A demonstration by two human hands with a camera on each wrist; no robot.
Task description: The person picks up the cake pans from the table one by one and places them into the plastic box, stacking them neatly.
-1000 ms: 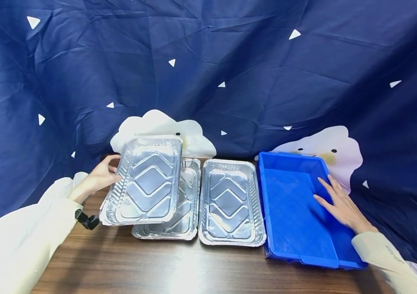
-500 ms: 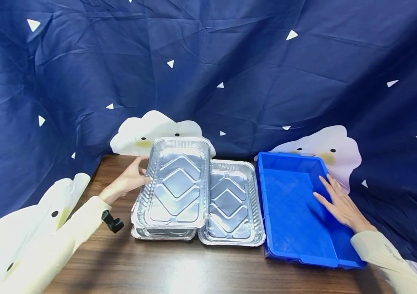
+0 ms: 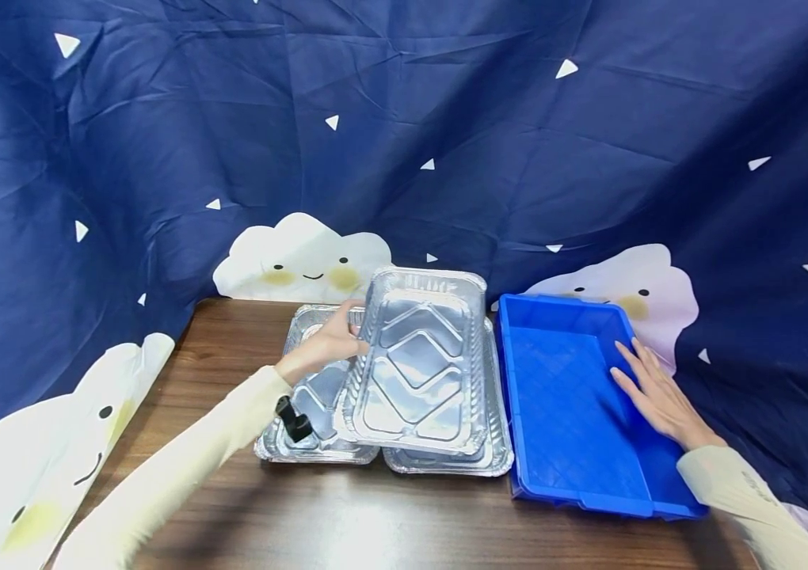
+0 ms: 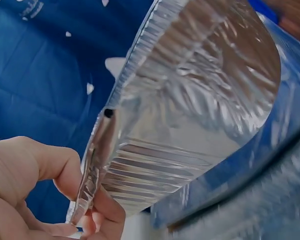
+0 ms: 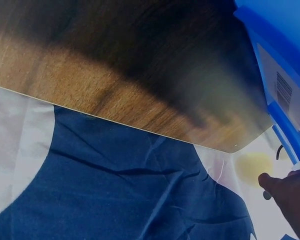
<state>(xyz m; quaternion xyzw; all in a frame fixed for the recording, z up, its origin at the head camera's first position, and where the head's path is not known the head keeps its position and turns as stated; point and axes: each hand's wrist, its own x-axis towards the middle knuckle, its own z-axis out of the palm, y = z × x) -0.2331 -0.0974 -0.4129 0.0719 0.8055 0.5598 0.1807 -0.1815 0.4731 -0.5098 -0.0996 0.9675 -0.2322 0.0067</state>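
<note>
Foil tray, rectangular and silvery with raised chevron ridges in its base, is held up by the left hand, which pinches the rim along the tray's left long side. In the left wrist view the thumb and fingers close on the crimped edge, and the shiny outer wall shows beside them.

Beneath it, as the head camera looks down, a second tray lies on the wood-grained desk, mostly covered from sight; whether the two touch cannot be told. Just left of that lies a third tray, partly hidden by the left forearm and by a black wrist piece.

A blue bin stands just to the right of the second tray. The right hand is at the bin's right side, its fingers extended and somewhat spread, gripping nothing; contact with the rim cannot be made out. The right wrist view shows a white barcode label on the bin's outer wall.

Both sleeves are pale. Behind the desk hangs a dark blue curtain printed with white triangles and clouds.
</note>
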